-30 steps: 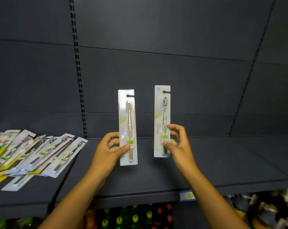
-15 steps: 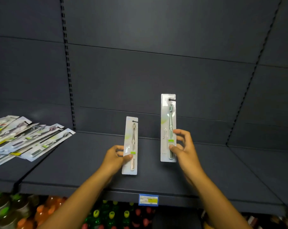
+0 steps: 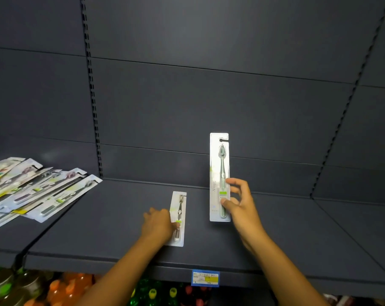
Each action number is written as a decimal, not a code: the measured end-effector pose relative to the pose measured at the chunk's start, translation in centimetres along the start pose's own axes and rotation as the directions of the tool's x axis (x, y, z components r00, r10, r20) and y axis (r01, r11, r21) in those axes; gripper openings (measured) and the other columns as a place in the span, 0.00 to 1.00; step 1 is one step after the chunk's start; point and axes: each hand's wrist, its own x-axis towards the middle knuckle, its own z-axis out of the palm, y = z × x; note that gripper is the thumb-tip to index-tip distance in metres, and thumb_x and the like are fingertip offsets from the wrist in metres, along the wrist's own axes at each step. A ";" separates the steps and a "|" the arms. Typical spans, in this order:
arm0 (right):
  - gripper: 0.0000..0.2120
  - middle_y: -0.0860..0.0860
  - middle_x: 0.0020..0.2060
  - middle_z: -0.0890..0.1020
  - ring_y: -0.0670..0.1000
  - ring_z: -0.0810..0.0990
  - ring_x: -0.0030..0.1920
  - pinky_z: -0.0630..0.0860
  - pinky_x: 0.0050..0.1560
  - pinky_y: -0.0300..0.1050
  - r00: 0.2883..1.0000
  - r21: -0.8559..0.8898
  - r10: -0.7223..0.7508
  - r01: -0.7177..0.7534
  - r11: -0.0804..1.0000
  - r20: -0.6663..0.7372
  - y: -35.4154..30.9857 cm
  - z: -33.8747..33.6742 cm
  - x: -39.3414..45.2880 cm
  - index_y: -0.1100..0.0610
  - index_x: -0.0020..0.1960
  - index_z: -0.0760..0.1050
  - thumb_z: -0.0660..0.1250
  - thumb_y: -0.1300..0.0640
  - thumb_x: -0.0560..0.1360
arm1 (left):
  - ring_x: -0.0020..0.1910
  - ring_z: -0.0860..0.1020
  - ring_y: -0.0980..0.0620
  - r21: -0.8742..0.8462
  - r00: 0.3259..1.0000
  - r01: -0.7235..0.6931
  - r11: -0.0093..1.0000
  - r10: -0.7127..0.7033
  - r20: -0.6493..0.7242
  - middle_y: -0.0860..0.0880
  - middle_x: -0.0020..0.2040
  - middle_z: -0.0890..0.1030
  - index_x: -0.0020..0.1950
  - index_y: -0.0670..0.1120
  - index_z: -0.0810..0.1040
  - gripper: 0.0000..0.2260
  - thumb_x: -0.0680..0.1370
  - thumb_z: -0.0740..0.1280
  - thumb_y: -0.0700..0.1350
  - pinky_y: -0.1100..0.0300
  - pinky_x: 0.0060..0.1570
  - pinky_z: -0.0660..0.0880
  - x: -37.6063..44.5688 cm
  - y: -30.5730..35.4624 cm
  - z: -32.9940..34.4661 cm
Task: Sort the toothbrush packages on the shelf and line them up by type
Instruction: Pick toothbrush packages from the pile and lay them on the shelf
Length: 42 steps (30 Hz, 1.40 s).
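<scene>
The right hand [image 3: 239, 204] pinches the green toothbrush package [image 3: 219, 173] near its lower end, thumb in front, and holds it upright above the shelf [image 3: 121, 217], long axis vertical. Just to its left and lower, the left hand [image 3: 159, 221] grips the brown toothbrush package [image 3: 178, 217], laid about flat on the shelf, long axis running front to back. The unsorted pile of packages [image 3: 32, 191] lies well apart, nearer the left hand. Both forearms reach forward, the right wrist raised.
</scene>
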 end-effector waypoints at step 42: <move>0.13 0.55 0.58 0.80 0.55 0.80 0.53 0.76 0.45 0.41 0.963 -0.585 0.241 -0.263 0.767 -0.117 9.1 -23.2 0.6 0.58 0.61 0.76 0.68 0.59 0.77 | 0.70 0.67 0.43 0.365 0.934 -0.259 0.894 0.328 -0.143 0.45 0.71 0.68 0.71 0.50 0.66 0.26 0.78 0.62 0.62 0.45 0.68 0.67 -6.1 19.2 3.6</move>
